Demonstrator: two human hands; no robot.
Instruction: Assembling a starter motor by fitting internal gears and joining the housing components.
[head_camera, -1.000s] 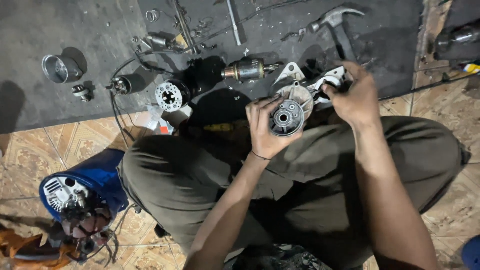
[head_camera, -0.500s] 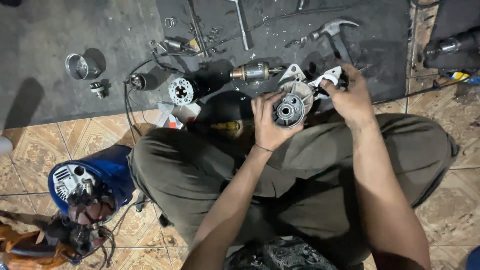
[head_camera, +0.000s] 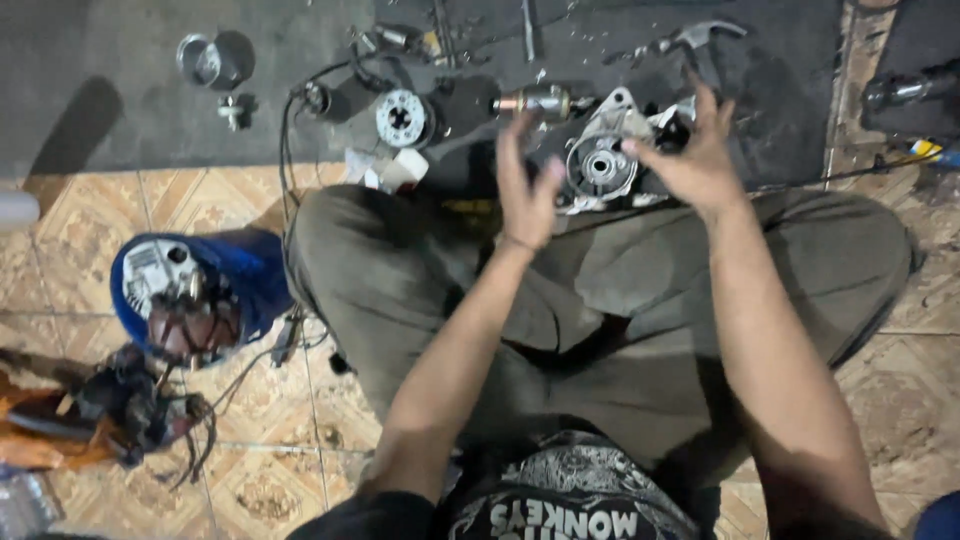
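I sit cross-legged on a tiled floor with both hands raised over my knees. My left hand (head_camera: 527, 188) is open, fingers pointing up, just left of a grey metal gear housing (head_camera: 600, 160) with a round bearing seat. On the housing's other side my right hand (head_camera: 692, 160) is open with spread fingers, its thumb tip close to the rim. The housing lies at the near edge of the dark mat (head_camera: 120, 90), against my legs. Neither hand grips it.
On the mat lie a hammer (head_camera: 700, 35), a motor armature (head_camera: 540, 100), a round slotted disc (head_camera: 403, 117), a metal cup (head_camera: 205, 58), a small fitting (head_camera: 237, 110) and black cable. A blue motor casing with copper windings (head_camera: 185, 290) sits left of my knee.
Both hands held the gear housing before. Now they have let go and opened to either side of it. The view has moved closer and shifted slightly.
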